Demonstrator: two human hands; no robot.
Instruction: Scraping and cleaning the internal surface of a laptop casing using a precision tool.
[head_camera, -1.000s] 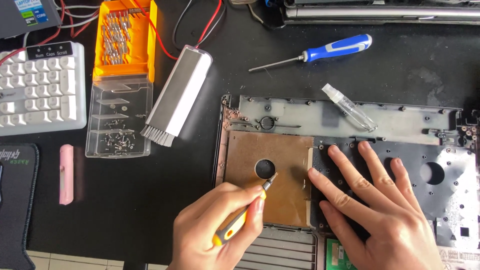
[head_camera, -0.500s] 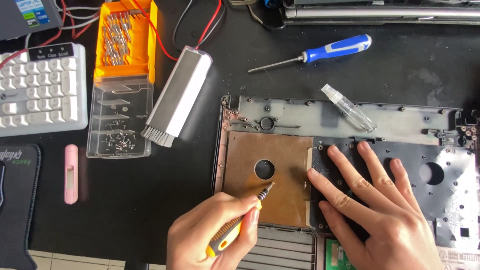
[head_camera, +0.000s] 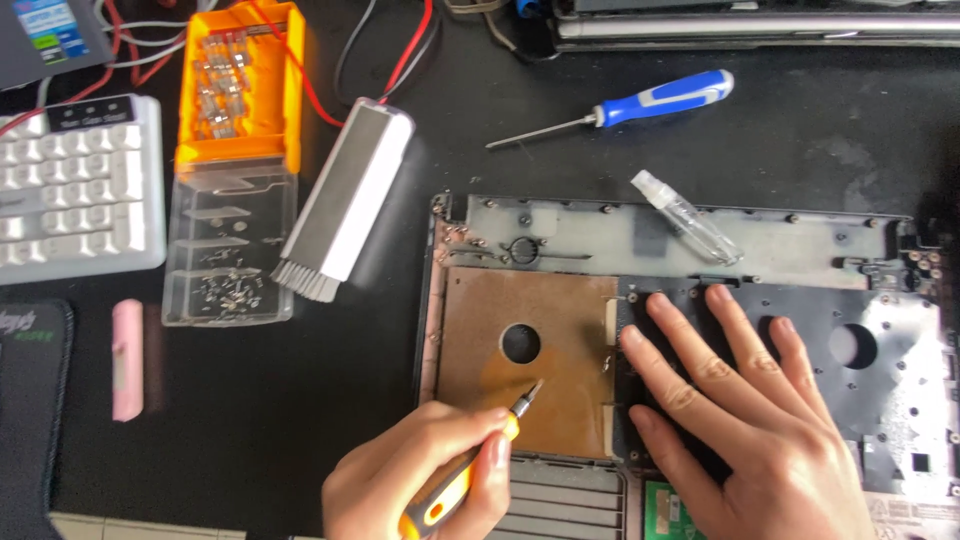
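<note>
Left hand (head_camera: 425, 485) is curled shut around a small screwdriver (head_camera: 470, 470) with an orange and grey handle, held like a pen between thumb and forefinger. Its dark tip points up and to the right and rests over the brown panel (head_camera: 525, 355) of an opened laptop chassis (head_camera: 690, 330), just below and right of the round hole (head_camera: 520, 343) in that panel. Whether the tip actually touches the panel cannot be told.

Right hand (head_camera: 745, 420) lies flat and open, fingers spread, palm down on the dark perforated plate (head_camera: 800, 320) of the same chassis, just beside the brown panel; it grips nothing. A small clear spray bottle (head_camera: 688, 216) lies tilted on the grey upper strip of the chassis, above the right hand's fingertips.

Farther out on the black counter (head_camera: 330, 400), a blue-handled screwdriver (head_camera: 625, 108) lies at an angle above the chassis. A grey and white brush (head_camera: 345, 200) lies diagonally to the left of the chassis, bristles downward. Beside it is a clear tray (head_camera: 230, 245) with small screws, joined to an orange bit case (head_camera: 240, 85). A white keyboard (head_camera: 75, 195) sits at the left edge, and a pink bar (head_camera: 127, 358) lies below it, next to a dark mat (head_camera: 30, 400).
</note>
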